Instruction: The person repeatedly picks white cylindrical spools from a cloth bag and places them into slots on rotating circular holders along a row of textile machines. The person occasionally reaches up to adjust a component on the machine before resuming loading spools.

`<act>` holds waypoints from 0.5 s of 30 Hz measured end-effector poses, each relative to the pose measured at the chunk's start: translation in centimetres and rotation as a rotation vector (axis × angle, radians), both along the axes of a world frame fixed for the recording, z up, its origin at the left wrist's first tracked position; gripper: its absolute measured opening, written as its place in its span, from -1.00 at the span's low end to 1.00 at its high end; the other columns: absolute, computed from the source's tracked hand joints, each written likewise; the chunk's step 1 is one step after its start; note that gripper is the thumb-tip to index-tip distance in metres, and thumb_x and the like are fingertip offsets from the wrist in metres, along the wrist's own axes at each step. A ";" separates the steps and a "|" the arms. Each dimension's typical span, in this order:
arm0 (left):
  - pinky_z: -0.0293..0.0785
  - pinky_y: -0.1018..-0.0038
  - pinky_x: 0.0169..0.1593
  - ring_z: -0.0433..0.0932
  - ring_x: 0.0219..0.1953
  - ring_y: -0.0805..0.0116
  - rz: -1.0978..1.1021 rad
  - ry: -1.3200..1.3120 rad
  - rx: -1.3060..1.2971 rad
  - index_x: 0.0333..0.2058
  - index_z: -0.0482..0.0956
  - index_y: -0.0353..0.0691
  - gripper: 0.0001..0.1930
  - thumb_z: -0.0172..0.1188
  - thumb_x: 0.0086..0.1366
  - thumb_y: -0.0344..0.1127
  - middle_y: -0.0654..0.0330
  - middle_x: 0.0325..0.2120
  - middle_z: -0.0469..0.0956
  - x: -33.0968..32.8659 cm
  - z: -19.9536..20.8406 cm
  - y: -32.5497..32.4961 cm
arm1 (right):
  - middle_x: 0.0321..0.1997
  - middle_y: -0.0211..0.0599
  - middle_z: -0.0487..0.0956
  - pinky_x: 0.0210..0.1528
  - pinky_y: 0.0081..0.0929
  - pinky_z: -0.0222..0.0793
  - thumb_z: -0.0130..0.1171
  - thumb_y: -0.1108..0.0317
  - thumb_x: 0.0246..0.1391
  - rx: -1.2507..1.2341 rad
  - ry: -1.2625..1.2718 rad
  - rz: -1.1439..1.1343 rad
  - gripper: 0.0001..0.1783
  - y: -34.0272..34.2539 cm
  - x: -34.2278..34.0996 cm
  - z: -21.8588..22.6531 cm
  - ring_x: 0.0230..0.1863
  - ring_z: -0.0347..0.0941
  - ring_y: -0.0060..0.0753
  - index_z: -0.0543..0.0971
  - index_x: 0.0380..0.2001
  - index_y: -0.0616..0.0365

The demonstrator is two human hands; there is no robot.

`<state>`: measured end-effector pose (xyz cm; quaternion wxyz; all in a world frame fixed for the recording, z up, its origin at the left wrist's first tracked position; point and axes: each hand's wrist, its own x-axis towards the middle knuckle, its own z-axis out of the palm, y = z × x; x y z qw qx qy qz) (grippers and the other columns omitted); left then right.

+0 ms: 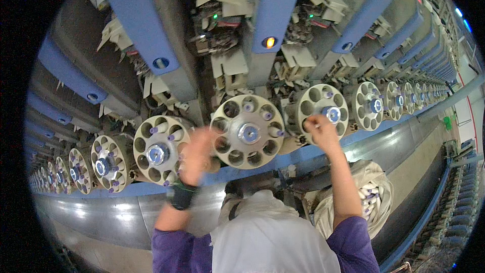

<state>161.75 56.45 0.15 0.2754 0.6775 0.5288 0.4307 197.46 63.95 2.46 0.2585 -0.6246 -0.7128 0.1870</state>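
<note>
A long row of cream, round magazine wheels with holes runs along the blue-and-grey winding machine (146,15), bending away to both sides. Far left the wheels shrink toward the rim; nearer in stands the left wheel (160,149), with purple tube ends poking from a few of its holes. The left hand (198,152) is raised between this wheel and the middle wheel (247,131), just in front of the middle wheel's lower left edge; it is blurred, so whether its fingers are spread or closed cannot be told. A dark wristband (181,195) sits on that forearm. Further right, the right hand (319,127) is up against the right wheel (321,106), fingers bunched together at the wheel's lower left holes beside its blue hub. Below that arm hangs a cloth sack (376,184) holding pale tubes with purple tips
</note>
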 end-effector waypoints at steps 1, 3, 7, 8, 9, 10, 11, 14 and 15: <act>0.33 0.49 -0.05 0.44 -0.17 0.36 -0.267 0.053 -0.063 -0.24 0.48 -0.35 -0.74 -0.12 0.26 -0.31 0.11 -0.28 0.49 5.6 -2.8 -0.7 | -0.32 -0.10 0.49 -0.24 -0.30 0.33 0.11 0.18 -0.07 -0.010 -0.010 0.032 -0.70 -0.2 0.9 -1.9 -0.28 0.43 -0.10 0.50 -0.35 0.19; 0.27 0.43 0.00 0.36 -0.03 0.29 -0.588 -0.242 -0.599 0.02 0.28 -0.31 -0.56 0.01 0.15 -0.32 0.04 -0.07 0.38 15.9 -9.3 -1.4 | -0.31 -0.07 0.48 -0.22 -0.25 0.33 0.12 0.14 -0.09 -0.051 -0.024 0.119 -0.67 -0.3 1.4 -6.1 -0.28 0.41 -0.04 0.50 -0.35 0.19; 0.22 0.37 0.07 0.22 0.10 0.17 0.166 -0.859 -1.181 0.15 0.11 -0.23 -0.31 0.14 -0.01 -0.47 0.00 0.08 0.21 24.5 -18.7 2.2 | -0.33 -0.15 0.48 -0.30 -0.31 0.33 0.18 0.26 -0.21 0.167 0.000 0.294 -0.74 -0.2 0.8 -12.0 -0.31 0.40 -0.08 0.48 -0.41 0.16; 0.23 0.36 0.07 0.22 0.10 0.18 0.160 -0.884 -1.152 0.14 0.12 -0.23 -0.32 0.14 0.00 -0.46 0.01 0.07 0.22 25.1 -19.6 3.5 | -0.36 -0.18 0.48 -0.32 -0.32 0.33 0.18 0.31 -0.24 0.207 0.052 0.252 -0.78 -0.2 0.5 -12.3 -0.34 0.39 -0.08 0.48 -0.45 0.15; 0.23 0.36 0.06 0.23 0.09 0.19 0.239 -0.997 -1.214 0.14 0.13 -0.23 -0.33 0.14 0.01 -0.45 0.02 0.07 0.22 25.8 -20.3 4.4 | -0.36 -0.19 0.48 -0.30 -0.31 0.34 0.18 0.34 -0.24 0.192 0.122 0.283 -0.81 -0.1 0.4 -12.0 -0.32 0.40 -0.10 0.48 -0.47 0.14; 0.24 0.36 0.06 0.24 0.09 0.20 0.218 -1.038 -1.237 0.13 0.14 -0.23 -0.35 0.14 0.02 -0.43 0.02 0.06 0.23 26.0 -20.6 5.3 | -0.37 -0.20 0.49 -0.28 -0.31 0.34 0.18 0.36 -0.24 0.108 0.182 0.299 -0.84 -0.1 0.7 -10.8 -0.30 0.40 -0.12 0.49 -0.50 0.14; 0.24 0.35 0.05 0.24 0.08 0.21 0.184 -1.073 -1.259 0.12 0.15 -0.23 -0.36 0.14 0.02 -0.42 0.03 0.06 0.24 26.0 -20.8 6.2 | -0.37 -0.20 0.49 -0.26 -0.31 0.35 0.18 0.38 -0.24 -0.060 0.224 0.292 -0.88 -0.2 0.7 -9.2 -0.29 0.41 -0.13 0.49 -0.53 0.13; 0.26 0.34 0.03 0.26 0.06 0.25 -0.020 -1.069 -1.286 0.10 0.19 -0.23 -0.40 0.13 0.05 -0.39 0.05 0.04 0.26 26.0 -20.2 6.4 | -0.36 -0.23 0.49 -0.26 -0.39 0.36 0.17 0.51 -0.32 0.289 0.316 0.410 -0.88 -1.0 1.9 -1.0 -0.28 0.42 -0.22 0.47 -0.58 0.14; 0.26 0.34 0.03 0.27 0.06 0.26 -0.094 -1.150 -1.390 0.10 0.20 -0.23 -0.42 0.13 0.06 -0.38 0.05 0.04 0.27 25.9 -19.6 5.7 | -0.35 -0.24 0.49 -0.24 -0.40 0.35 0.17 0.55 -0.32 0.294 0.371 0.401 -0.84 -0.9 3.1 2.0 -0.25 0.43 -0.26 0.47 -0.54 0.15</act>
